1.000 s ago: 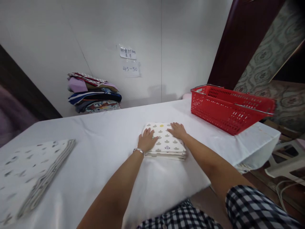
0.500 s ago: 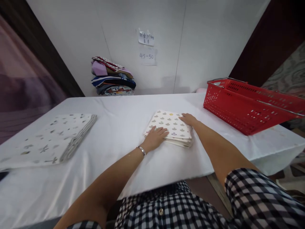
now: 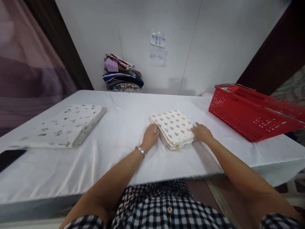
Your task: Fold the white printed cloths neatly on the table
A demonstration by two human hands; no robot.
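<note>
Hands now off the top and down at the edges of the folded patterned cloth [image 3: 175, 128], which is turned askew.
Folded small, mid-table [image 3: 124, 127]; left hand [image 3: 150, 137] and right hand [image 3: 202, 132] flank it, fingers loose, gripping nothing; red basket [image 3: 252, 113] alongside.

- The person wore a checked shirt [image 3: 166, 206] in black and white, a small gingham pattern, filling the frame's 6 o'clock edge.
- A small round button [image 3: 169, 209] sat on the shirt front, pale and shiny.
- The sleeves were short; checked cuffs showed at 7 o'clock and at 4 o'clock, and both forearms were bare.
- A thin silver-coloured bracelet [image 3: 140, 150] circled the wrist of the left hand [image 3: 150, 140]; possibly a linked band, too small to tell.
- The right hand [image 3: 202, 133] carried no visible ring or band.
</note>
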